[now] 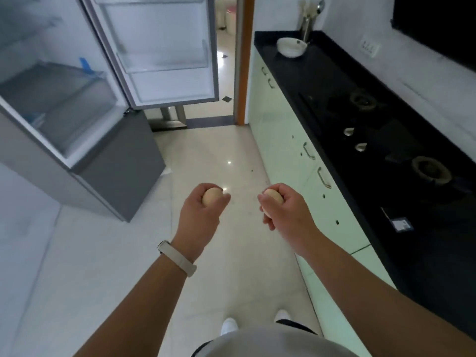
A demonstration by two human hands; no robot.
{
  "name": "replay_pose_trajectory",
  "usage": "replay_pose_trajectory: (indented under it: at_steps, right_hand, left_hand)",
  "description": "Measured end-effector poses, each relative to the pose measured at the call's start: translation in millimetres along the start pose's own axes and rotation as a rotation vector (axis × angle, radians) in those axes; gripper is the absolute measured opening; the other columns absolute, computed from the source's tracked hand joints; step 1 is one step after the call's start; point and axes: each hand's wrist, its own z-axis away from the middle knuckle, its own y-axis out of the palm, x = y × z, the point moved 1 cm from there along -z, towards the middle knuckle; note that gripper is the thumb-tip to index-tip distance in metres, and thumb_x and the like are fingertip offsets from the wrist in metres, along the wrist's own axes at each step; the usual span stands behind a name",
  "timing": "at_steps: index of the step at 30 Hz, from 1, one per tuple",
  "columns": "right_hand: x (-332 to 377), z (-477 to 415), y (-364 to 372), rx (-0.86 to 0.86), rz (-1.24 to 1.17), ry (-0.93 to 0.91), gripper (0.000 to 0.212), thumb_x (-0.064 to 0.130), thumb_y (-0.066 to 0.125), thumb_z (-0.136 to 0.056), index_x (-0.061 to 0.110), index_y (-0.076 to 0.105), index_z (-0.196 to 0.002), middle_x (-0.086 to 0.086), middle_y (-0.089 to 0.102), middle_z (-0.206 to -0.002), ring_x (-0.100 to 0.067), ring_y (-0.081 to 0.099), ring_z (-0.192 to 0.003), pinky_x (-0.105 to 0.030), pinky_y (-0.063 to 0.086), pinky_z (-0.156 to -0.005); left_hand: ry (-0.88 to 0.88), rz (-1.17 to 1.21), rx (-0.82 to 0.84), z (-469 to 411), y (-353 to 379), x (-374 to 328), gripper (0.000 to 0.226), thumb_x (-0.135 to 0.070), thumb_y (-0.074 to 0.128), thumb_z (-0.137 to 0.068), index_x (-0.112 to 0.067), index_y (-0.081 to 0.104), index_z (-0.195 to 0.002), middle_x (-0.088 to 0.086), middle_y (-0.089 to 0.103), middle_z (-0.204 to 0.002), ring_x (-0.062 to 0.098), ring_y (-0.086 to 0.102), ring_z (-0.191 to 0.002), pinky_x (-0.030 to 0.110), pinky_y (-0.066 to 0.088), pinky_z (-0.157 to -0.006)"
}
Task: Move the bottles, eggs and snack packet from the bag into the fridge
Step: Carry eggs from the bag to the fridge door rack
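Observation:
My left hand point(199, 215) grips a pale brown egg point(211, 195) over the tiled floor. My right hand point(286, 210) grips a second egg point(273, 195) at the same height, a little to the right. The fridge point(121, 166) stands at the left with its upper door point(164, 47) swung open, showing bare door shelves and a clear drawer point(59, 104) inside. The bag, the bottles and the snack packet are out of view.
A black counter point(334, 81) with a gas hob point(386, 140) runs along the right above pale green cabinets point(291, 150). A white pan point(291, 46) sits at its far end. A doorway point(226, 60) opens beyond the fridge door. The floor point(231, 155) lies between fridge and cabinets.

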Motion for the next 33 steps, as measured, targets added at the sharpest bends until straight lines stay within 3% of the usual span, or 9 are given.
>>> replay_pose_trajectory:
  at_steps: [12,24,33]
  right_hand:
    - [-2,-104,36,0.169,-0.041,-0.006,0.014,0.022,0.065,-0.087,0.008,0.061,-0.086,-0.011,0.061,-0.068,-0.017,0.056,-0.052,-0.031,0.043,-0.047]
    - [49,-289,-22,0.229,-0.104,-0.107,0.014,0.022,0.062,-0.089,0.008,0.060,-0.087,-0.016,0.063,-0.073,-0.018,0.058,-0.054,-0.028,0.045,-0.047]
    - [56,-350,0,0.359,-0.130,-0.098,0.013,0.022,0.063,-0.089,0.009,0.060,-0.088,-0.013,0.061,-0.072,-0.017,0.058,-0.054,-0.028,0.045,-0.045]
  left_hand:
    - [-0.082,-0.048,-0.162,-74,-10,8,0.007,-0.026,0.069,-0.087,-0.022,0.064,-0.091,0.007,0.064,-0.083,0.015,0.055,-0.060,0.021,0.048,-0.051]
    - [0.040,-0.104,-0.236,-225,76,-76,0.007,-0.025,0.070,-0.086,-0.025,0.064,-0.091,0.006,0.063,-0.085,0.015,0.057,-0.064,0.024,0.053,-0.055]
    - [0.026,-0.146,-0.302,-271,66,-84,0.011,-0.026,0.069,-0.087,-0.021,0.065,-0.096,0.008,0.062,-0.088,0.015,0.057,-0.064,0.020,0.051,-0.056]
